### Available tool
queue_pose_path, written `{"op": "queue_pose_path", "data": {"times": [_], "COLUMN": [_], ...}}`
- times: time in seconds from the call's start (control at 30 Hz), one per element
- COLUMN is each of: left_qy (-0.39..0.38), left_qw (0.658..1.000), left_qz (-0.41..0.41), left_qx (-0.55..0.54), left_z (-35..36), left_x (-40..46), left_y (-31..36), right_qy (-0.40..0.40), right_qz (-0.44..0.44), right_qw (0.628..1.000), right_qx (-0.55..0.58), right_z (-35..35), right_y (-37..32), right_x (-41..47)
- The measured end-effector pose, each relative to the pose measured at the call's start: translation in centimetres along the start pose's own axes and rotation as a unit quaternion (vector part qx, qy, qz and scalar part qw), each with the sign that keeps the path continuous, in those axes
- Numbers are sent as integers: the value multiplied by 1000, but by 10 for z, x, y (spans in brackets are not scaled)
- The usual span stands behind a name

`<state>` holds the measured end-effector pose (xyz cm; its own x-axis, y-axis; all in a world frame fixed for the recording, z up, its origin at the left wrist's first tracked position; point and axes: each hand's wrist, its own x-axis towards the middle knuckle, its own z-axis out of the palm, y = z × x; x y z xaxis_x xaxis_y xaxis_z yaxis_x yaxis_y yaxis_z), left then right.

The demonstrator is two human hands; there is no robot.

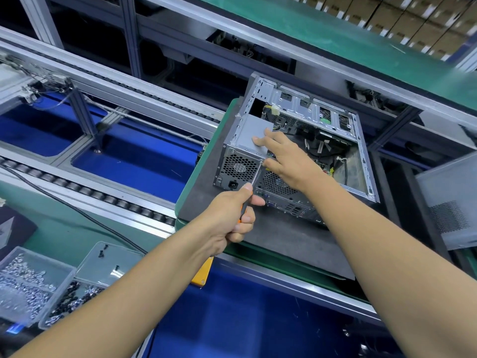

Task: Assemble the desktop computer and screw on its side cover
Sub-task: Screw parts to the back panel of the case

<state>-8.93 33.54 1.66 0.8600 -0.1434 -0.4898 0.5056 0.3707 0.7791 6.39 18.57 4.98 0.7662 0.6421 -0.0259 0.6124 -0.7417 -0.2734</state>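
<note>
Desktop computer case (296, 151) is lying on its side on a dark grey mat (284, 244), a little toward two o'clock of frame centre, with its open side facing up and its rear panel facing the person. Inside, the grey power supply (247, 133) is sitting in the corner at the case's nine o'clock. The right hand (286, 158) is resting on it with fingers stretched flat, pressing it down while gripping nothing. The left hand (232, 218) is clenching the orange-and-black handle of a screwdriver (254, 180), whose shaft is reaching toward one o'clock to a point on the rear panel beside the supply's vent grille; whether a screw is sitting under the tip is too small to tell. The side cover (449, 202) appears to be leaning well apart at the case's three o'clock, not yet fitted. Trays of screws (33, 285) are sitting at seven o'clock. Judging from this, the tip could slip off the screw head if the shaft is meeting it at a slant, scratching the panel, and the supply could shift out of line with its holes should the pressing hand ease.
</note>
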Motion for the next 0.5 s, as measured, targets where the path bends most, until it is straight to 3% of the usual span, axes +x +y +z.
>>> {"op": "queue_pose_path", "data": {"times": [0.27, 0.5], "left_qy": [52, 66], "left_qw": [997, 997], "left_qz": [57, 36], "left_qx": [-30, -19], "left_z": [15, 15], "left_x": [2, 2], "left_y": [-12, -1], "right_qy": [-8, -11], "right_qz": [10, 7], "right_qw": [1000, 1000], "right_qx": [15, 15], "right_z": [0, 2], "right_y": [0, 4], "right_x": [-1, 1]}}
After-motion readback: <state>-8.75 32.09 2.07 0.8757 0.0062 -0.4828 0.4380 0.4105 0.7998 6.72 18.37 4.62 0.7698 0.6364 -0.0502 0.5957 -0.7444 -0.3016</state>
